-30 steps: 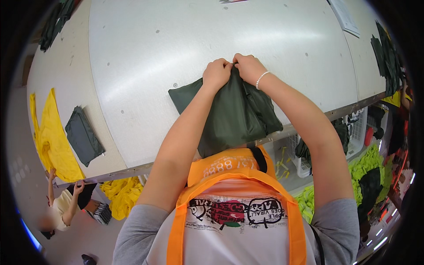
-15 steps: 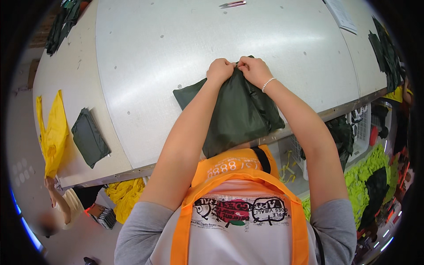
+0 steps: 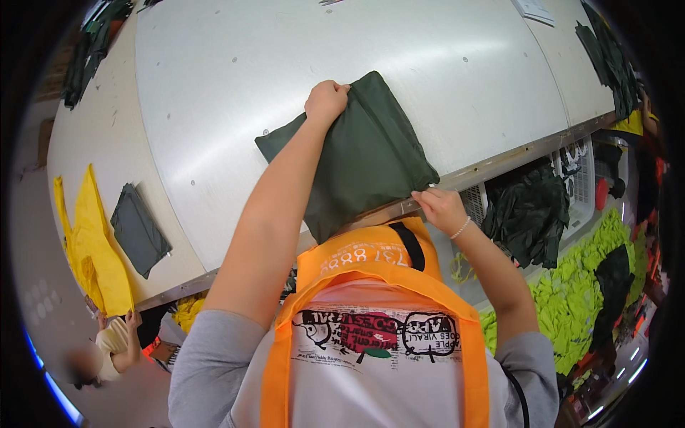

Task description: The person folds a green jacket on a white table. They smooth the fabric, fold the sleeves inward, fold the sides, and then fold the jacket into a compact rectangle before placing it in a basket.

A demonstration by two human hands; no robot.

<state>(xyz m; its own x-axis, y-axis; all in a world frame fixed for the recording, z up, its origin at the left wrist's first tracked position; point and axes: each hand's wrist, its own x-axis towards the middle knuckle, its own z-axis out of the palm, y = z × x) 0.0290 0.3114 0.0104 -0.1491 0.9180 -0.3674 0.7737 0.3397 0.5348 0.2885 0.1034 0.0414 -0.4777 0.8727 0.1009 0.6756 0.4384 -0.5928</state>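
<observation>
A dark green fabric pouch (image 3: 364,157), flat and roughly square, lies at the table's near edge in front of me. My left hand (image 3: 327,101) is closed on its far edge, the fingers pinching the cloth. At the pouch's near right corner, my right hand (image 3: 441,208) pinches the fabric between thumb and fingers, just beyond the table edge. The pouch's near side reaches my orange apron (image 3: 357,251).
A folded dark green piece (image 3: 140,230) lies on the table (image 3: 235,135) at left. Beside it, another person handles a yellow garment (image 3: 93,235). Right of me are dark green cloth (image 3: 528,214) in a white basket (image 3: 584,182) and a lime-green fabric heap (image 3: 553,307).
My right hand has left the pouch's far edge and come down to its near right corner. The pouch's right part now lies spread out flat. My left hand still grips the far edge.
</observation>
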